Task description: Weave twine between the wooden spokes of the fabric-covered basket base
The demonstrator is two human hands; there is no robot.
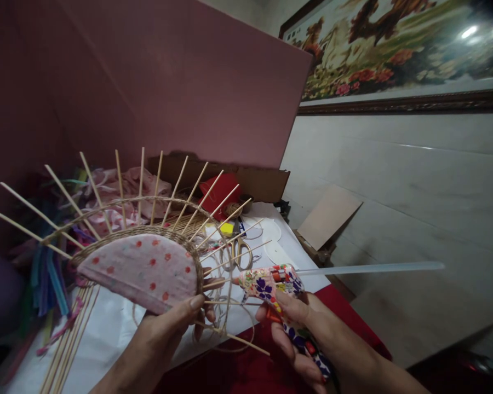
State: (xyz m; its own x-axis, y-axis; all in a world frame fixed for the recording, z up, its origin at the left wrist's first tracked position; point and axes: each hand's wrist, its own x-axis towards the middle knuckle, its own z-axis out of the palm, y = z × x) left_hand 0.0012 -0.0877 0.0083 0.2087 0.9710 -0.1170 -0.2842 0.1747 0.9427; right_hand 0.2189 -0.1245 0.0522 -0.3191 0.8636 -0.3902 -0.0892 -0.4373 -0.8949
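My left hand (pixel 168 323) grips the lower right edge of a half-round basket frame (pixel 143 268). Its flat face is covered in pale pink cloth with red flowers, and twine is wound along the curved edge. Thin wooden sticks fan outward from that edge, crossed farther out by a loop of twine (pixel 148 200). In my right hand (pixel 299 328) is a glue gun (pixel 271 284) with a floral covering. A long clear glue stick (pixel 370 268) juts from its back. The nozzle points left, close to the sticks beside my left fingers; I cannot tell whether it touches one.
Scissors (pixel 240 253), a yellow block (pixel 226 229) and loose twine lie on the white tabletop (pixel 119 328). Spare sticks (pixel 69 339) rest at front left. Pink cloth (pixel 148 183), a red bag (pixel 219 194) and cardboard (pixel 263 183) are behind. Coloured ribbons (pixel 51 279) hang at left.
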